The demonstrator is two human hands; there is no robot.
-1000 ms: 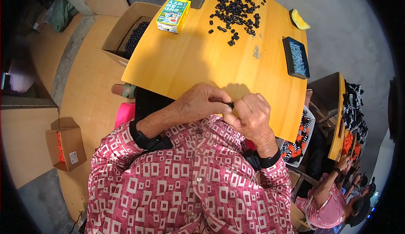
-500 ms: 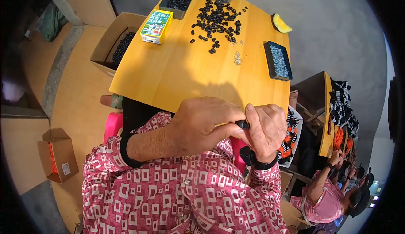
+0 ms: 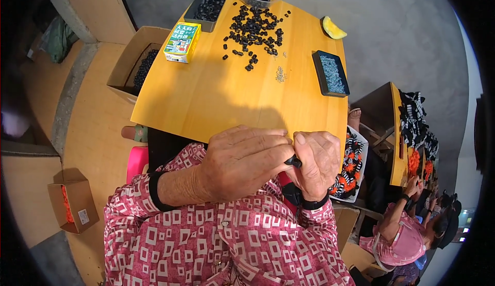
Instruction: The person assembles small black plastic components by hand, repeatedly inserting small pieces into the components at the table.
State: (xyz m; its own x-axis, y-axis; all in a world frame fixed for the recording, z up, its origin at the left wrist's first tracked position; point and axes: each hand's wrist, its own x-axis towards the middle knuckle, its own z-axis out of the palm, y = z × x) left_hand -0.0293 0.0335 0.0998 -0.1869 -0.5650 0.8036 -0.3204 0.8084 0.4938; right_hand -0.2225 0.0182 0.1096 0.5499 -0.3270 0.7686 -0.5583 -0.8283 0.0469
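A: Step? Left hand [image 3: 242, 165] and right hand [image 3: 319, 162], both closed, pinch 1 small black part [image 3: 294, 160] between fingertips, near the worktop [image 3: 216, 95] edge.

B: Likely assembling; next needs steady press, aligned.

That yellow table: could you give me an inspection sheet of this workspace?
Surface: yellow table, mostly bare near the person.
Job's things: small black part pinched between both hands.
Clutter: pile of black parts, grey tray, green box, dark tray, yellow wedge.
Grippers: left hand and right hand together on the part.
Cables: nothing seen.
Surroundings: cardboard box, small carton, another person seated.
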